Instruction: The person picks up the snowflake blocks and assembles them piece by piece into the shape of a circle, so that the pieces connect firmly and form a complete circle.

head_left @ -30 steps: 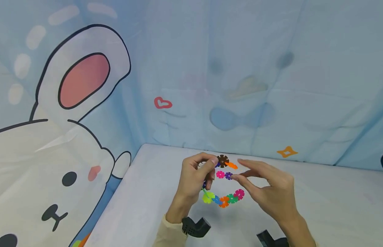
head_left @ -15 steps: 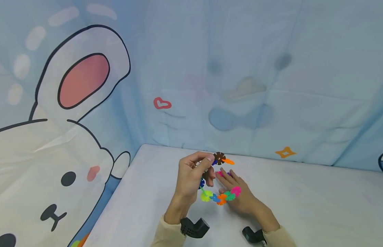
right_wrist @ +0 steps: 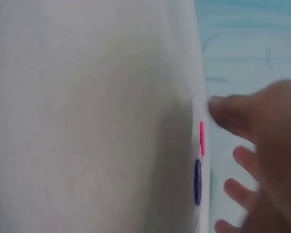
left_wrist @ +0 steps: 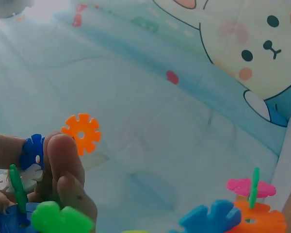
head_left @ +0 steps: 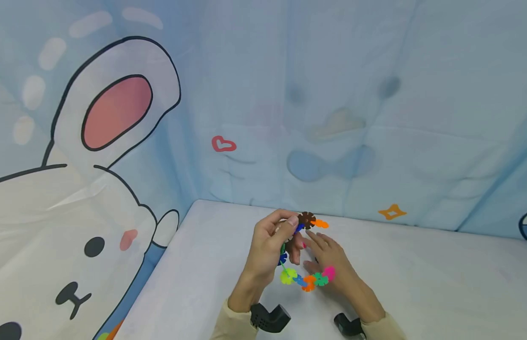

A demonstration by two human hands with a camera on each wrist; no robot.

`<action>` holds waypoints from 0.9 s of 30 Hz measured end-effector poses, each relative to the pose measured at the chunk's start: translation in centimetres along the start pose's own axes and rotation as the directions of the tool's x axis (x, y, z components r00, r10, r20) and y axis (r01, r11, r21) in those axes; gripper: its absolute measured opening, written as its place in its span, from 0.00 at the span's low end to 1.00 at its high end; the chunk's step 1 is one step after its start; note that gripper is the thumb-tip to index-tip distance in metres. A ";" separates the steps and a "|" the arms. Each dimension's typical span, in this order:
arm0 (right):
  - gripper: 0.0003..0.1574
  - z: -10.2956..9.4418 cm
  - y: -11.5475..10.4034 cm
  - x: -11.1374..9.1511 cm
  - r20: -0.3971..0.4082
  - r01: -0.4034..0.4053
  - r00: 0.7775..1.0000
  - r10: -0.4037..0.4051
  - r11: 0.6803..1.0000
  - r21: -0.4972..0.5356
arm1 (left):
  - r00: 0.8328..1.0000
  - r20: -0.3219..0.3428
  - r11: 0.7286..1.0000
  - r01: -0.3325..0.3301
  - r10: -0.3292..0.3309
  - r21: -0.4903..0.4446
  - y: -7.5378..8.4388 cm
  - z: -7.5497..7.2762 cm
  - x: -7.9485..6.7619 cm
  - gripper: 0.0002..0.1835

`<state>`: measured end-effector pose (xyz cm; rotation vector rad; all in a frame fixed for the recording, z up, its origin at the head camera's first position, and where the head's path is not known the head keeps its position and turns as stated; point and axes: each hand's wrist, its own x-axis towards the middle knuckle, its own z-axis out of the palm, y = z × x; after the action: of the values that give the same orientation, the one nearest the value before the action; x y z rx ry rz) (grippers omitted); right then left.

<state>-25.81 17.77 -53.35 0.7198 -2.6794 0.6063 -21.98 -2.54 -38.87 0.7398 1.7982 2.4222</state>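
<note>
My left hand [head_left: 263, 248] pinches a curved chain of notched plastic snowflake discs between thumb and fingers. From its upper end a brown disc [head_left: 307, 220] and an orange disc [head_left: 320, 224] stick out to the right. Below hang a yellow-green disc [head_left: 288, 276], then blue, orange and green ones, and a pink disc [head_left: 329, 273] at the lower end. Behind that end my right hand [head_left: 335, 264] hovers low over the table, fingers spread and relaxed. In the right wrist view a loose pink disc [right_wrist: 202, 138] and a purple disc [right_wrist: 198, 182] lie flat near its fingers.
The table wears a white cloth [head_left: 437, 278]. A blue printed curtain [head_left: 255, 94] rises at its back edge, and a cartoon bunny print [head_left: 76, 236] covers the left side. Both wrists carry a black camera [head_left: 270, 318].
My right hand has swung left and inward from the right side, to behind the chain near the loose discs. The left hand keeps its hold, with the chain almost in the same place.
</note>
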 end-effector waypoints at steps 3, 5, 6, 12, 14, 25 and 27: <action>0.36 1.6 1.0 -0.7 0.144 -0.005 0.990 0.001 1.000 0.031 | 0.998 0.061 1.000 0.003 -0.003 0.005 0.1 0.0 -0.1 0.13; 0.33 1.8 1.1 -0.8 0.183 -0.016 0.983 0.007 0.999 0.048 | 0.996 0.091 1.000 0.002 -0.003 0.008 0.1 0.0 -0.1 0.13; 0.31 1.4 0.8 -0.6 0.181 -0.029 0.983 0.022 0.999 0.038 | 0.995 0.101 1.000 0.001 -0.002 0.008 0.1 0.0 -0.1 0.13; 0.19 -1.4 -2.2 0.9 0.046 -0.079 0.996 0.079 0.997 -0.004 | 0.995 0.099 1.000 0.011 -0.012 0.014 0.3 -0.4 -0.2 0.12; 0.24 -0.7 -1.9 0.9 -0.033 -0.027 0.999 0.025 0.999 -0.035 | 0.997 0.080 1.000 0.008 -0.009 0.013 0.6 -0.6 -0.2 0.11; 0.30 -0.5 -1.4 0.6 0.240 -0.106 0.968 0.068 0.983 0.150 | 0.999 0.048 1.000 -0.018 0.018 -0.004 1.0 -1.2 -0.1 0.11; 0.22 -1.2 -2.0 1.0 0.231 -0.145 0.967 0.106 0.977 0.159 | 0.998 0.054 1.000 -0.010 0.010 -0.005 1.0 -1.2 -0.1 0.12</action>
<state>-25.38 16.35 -51.29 0.7032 -2.9224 0.8491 -22.13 -3.97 -38.27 0.8077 1.7729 2.3872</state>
